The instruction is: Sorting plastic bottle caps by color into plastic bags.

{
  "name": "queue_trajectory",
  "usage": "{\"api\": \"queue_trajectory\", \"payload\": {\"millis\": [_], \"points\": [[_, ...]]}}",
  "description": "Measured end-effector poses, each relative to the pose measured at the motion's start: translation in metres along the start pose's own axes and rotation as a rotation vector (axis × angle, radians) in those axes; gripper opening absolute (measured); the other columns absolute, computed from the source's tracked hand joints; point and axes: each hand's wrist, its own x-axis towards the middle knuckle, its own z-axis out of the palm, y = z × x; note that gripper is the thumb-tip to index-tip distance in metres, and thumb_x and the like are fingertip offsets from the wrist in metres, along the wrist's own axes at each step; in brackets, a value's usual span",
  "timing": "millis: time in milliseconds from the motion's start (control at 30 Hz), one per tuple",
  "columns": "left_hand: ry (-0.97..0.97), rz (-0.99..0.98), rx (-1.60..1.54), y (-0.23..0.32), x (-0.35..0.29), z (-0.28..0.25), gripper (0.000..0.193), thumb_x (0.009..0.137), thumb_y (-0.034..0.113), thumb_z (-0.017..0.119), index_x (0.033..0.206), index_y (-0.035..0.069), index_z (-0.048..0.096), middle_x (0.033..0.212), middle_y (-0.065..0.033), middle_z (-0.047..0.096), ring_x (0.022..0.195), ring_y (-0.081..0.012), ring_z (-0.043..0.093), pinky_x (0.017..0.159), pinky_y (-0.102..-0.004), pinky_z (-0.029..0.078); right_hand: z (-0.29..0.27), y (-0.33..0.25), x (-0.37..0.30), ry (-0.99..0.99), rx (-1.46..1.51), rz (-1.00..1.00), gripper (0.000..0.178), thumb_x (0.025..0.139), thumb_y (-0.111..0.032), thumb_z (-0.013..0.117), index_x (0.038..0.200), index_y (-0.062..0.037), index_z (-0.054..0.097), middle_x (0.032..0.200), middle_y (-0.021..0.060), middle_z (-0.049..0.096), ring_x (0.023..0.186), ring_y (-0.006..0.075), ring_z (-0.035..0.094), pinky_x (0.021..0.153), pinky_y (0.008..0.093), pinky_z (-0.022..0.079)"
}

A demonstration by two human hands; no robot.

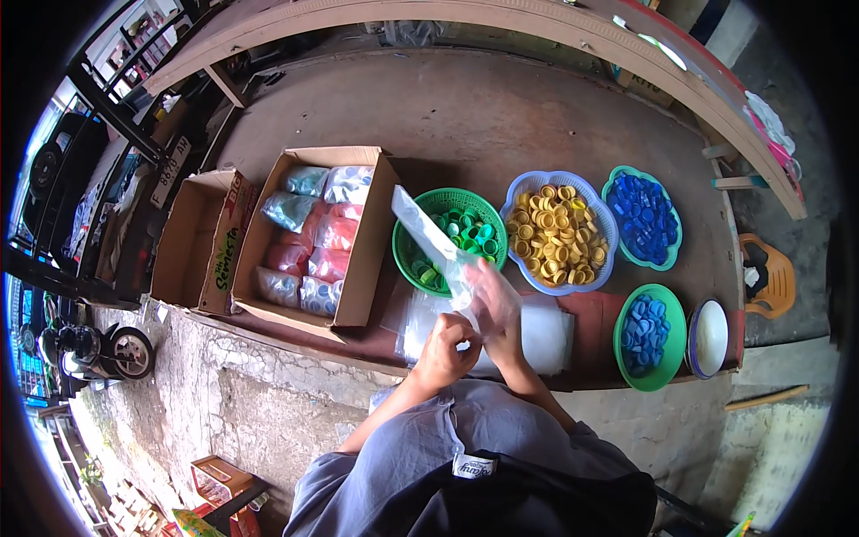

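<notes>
A clear plastic bag [433, 234] rises over the near edge of the low table, slanting up to the left. My left hand [445, 353] is closed in a pinch on its lower end. Film covers part of my right hand [497, 309], held upright beside the left. Its fingers are blurred, so whether they grip the bag or lie inside it cannot be made out. Beneath both hands lies a stack of flat clear plastic bags [544, 333]. Just beyond them stands a dark green basket [409, 254] of green plastic caps [467, 230].
Left of my hands, a cardboard box [365, 295] holds several filled bags, beside another cardboard box [186, 215]. To the right are a lavender basket [513, 208] of yellow caps, a mint basket [612, 190] and green bowl [669, 353] of blue caps, and a white bowl [710, 336].
</notes>
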Motion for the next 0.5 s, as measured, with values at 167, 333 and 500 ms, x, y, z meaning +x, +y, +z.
{"api": "queue_trajectory", "payload": {"millis": [167,333,500], "points": [[0.049,0.085,-0.047,-0.005,-0.011,0.0,0.051,0.059,-0.012,0.07,0.099,0.004,0.042,0.085,-0.0108,0.046,0.071,-0.0269,0.054,0.057,-0.0359,0.046,0.001,-0.015,0.008,-0.212,-0.337,-0.096,0.08,0.086,-0.058,0.043,0.136,0.0027,0.029,0.131,0.0231,0.04,0.121,0.0358,0.043,0.1,0.0371,0.034],[0.286,-0.184,-0.229,-0.005,-0.013,-0.006,0.078,0.067,0.035,0.076,0.121,0.007,0.027,0.106,-0.0124,0.041,0.095,-0.0233,0.046,0.078,-0.0406,0.039,-0.013,-0.001,0.014,-0.367,0.529,0.408,0.083,0.087,-0.059,0.042,0.138,0.0046,0.025,0.136,0.0161,0.039,0.125,0.0277,0.038,0.105,0.0368,0.026],[0.233,-0.743,-1.267,-0.037,0.011,-0.038,0.088,0.079,0.037,0.068,0.141,0.005,0.015,0.133,-0.0167,0.039,0.122,-0.0276,0.041,0.102,-0.0427,0.034,-0.039,-0.004,-0.002,-0.519,0.871,0.55,0.079,0.087,-0.051,0.045,0.139,0.0047,0.024,0.141,0.0193,0.032,0.129,0.0305,0.034,0.109,0.0396,0.021]]}}
